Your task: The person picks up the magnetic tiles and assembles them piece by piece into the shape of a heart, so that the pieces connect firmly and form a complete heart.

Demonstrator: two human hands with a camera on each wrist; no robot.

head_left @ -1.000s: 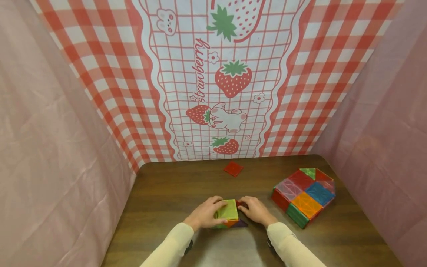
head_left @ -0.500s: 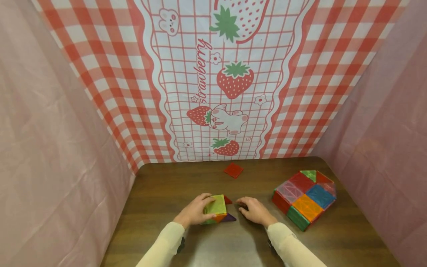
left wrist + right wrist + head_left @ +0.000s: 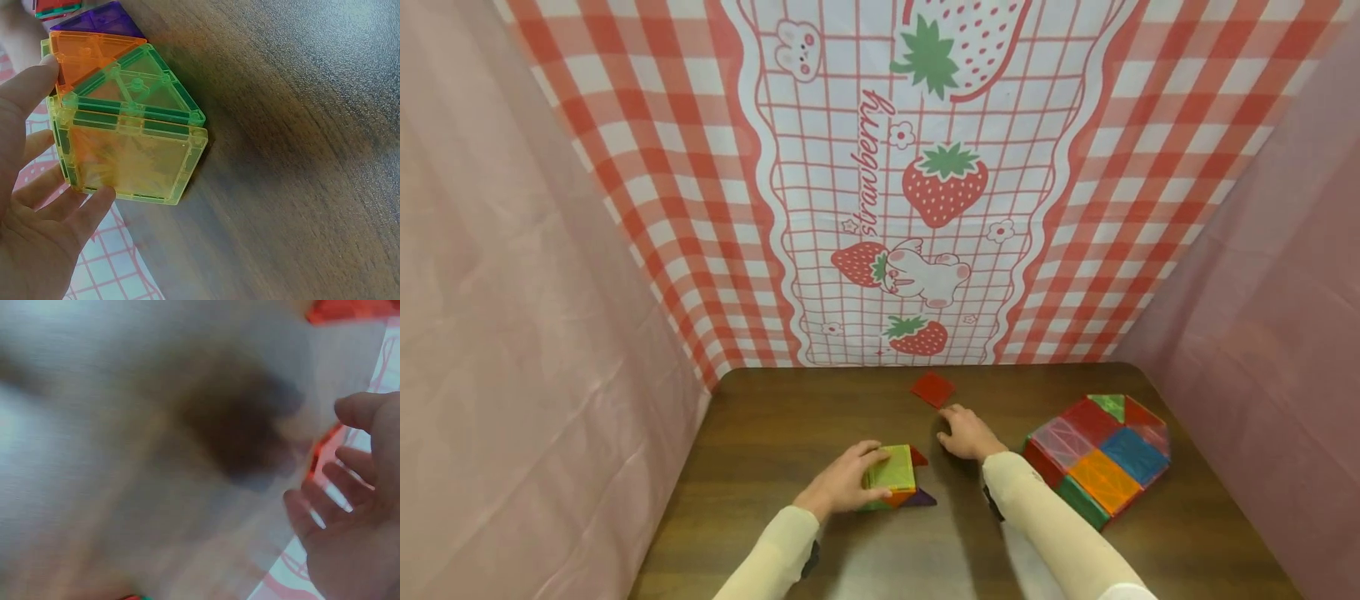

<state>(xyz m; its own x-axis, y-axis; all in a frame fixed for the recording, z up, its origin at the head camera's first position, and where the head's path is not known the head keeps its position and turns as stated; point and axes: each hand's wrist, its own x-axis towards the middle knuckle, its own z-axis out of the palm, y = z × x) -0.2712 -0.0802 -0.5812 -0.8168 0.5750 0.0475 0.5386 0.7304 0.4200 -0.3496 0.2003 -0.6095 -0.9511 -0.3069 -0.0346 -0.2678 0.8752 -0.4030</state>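
My left hand point(image 3: 841, 482) grips a small block of translucent magnetic tiles point(image 3: 892, 468), thumb on one side and fingers round the other. A yellow-green square tops it. In the left wrist view, a green triangular tile point(image 3: 137, 84), an orange tile point(image 3: 94, 53) and a purple triangle point(image 3: 103, 20) form one side. A red triangle point(image 3: 918, 457) sticks out at the block's right end. My right hand point(image 3: 967, 435) hovers over the table with loose fingers, holding nothing, just short of a flat red square tile point(image 3: 933, 389). The right wrist view is blurred.
On the right of the wooden table point(image 3: 790, 408) lies a larger multicoloured magnetic-tile structure point(image 3: 1105, 481), close to my right forearm. A strawberry-print cloth point(image 3: 910, 183) hangs behind the table's back edge. Pink curtains point(image 3: 1247, 333) flank both sides.
My right hand has left the block and moved away toward the red square tile. My left hand shifted left with the block, turning its open end clear of the right hand.
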